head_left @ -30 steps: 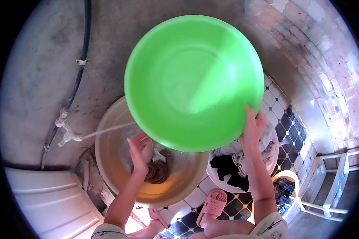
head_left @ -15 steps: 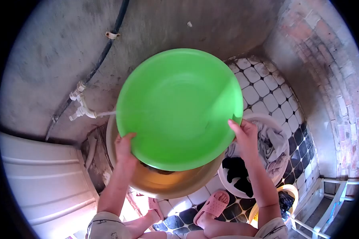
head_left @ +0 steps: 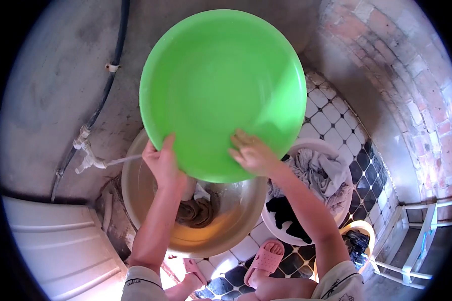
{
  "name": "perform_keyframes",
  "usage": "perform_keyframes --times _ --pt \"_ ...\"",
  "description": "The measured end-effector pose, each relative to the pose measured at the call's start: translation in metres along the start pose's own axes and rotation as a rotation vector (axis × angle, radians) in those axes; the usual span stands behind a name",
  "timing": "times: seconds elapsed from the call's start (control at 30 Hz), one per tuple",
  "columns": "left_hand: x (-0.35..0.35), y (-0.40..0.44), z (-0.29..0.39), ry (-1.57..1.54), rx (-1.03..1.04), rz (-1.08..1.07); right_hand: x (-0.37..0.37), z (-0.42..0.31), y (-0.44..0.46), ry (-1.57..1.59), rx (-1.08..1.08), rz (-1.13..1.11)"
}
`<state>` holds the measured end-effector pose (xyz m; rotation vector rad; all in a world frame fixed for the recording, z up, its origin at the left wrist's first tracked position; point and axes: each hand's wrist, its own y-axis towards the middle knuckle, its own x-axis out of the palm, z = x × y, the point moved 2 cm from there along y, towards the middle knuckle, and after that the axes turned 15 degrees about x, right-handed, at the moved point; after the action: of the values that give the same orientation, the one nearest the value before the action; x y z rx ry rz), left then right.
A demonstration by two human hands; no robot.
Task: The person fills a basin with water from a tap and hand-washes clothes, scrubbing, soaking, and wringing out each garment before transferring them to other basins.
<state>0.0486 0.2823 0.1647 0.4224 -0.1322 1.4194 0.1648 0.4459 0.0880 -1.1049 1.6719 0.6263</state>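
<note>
A large green basin (head_left: 221, 75) is held up and tilted, its inner side facing me. My left hand (head_left: 160, 163) grips its near left rim, thumb on the inside. My right hand (head_left: 253, 153) is open against the inner surface near the lower right, with thumb and fingers apart. Below stands a bigger beige basin (head_left: 135, 185), partly hidden by the green one. Brown wet cloth (head_left: 198, 210) lies inside it. From a white tap (head_left: 90, 159) on the left, water runs toward the beige basin, near my left hand.
A pinkish-white basin (head_left: 344, 200) with grey cloth (head_left: 319, 170) and black cloth (head_left: 289, 218) stands at the right. Nearby are a yellow bucket (head_left: 369, 233) holding a dark plastic bag and a white metal rack (head_left: 417, 246). A white ribbed panel (head_left: 55, 241) occupies the left.
The green basin has moved up in view, uncovering the brown cloth. My right hand has left the right rim and now touches the basin's inside. My left hand still grips the rim.
</note>
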Motion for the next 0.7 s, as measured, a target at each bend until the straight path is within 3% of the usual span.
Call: perform_keyframes --times 0.03,0.13,0.23,0.33,0.43,0.57,0.63,0.7 --pt "0.012 0.001 -0.002 -0.014 -0.010 -0.012 0.000 -0.003 0.000 0.129 -0.023 -0.069" --pt "0.035 0.005 -0.007 -0.031 -0.078 -0.003 -0.016 0.042 0.016 -0.441 0.184 0.132" --pt "0.049 0.006 -0.020 -0.016 -0.172 0.060 -0.036 0.077 0.031 -0.132 0.223 0.044" --pt "0.064 0.005 -0.028 -0.043 -0.214 0.067 -0.028 0.054 0.007 -0.239 0.060 -0.208" --pt "0.062 -0.002 -0.045 -0.043 -0.298 0.061 -0.045 0.079 0.010 -0.572 0.174 -0.064" --pt "0.057 -0.008 -0.066 -0.006 -0.446 0.015 -0.092 0.144 0.024 -0.496 0.198 0.459" --pt "0.058 -0.007 -0.085 -0.093 -0.636 -0.020 -0.127 0.139 0.009 -0.504 0.308 0.761" --pt "0.059 -0.008 -0.107 -0.197 -0.756 -0.052 -0.161 0.140 -0.010 -0.063 0.306 1.021"
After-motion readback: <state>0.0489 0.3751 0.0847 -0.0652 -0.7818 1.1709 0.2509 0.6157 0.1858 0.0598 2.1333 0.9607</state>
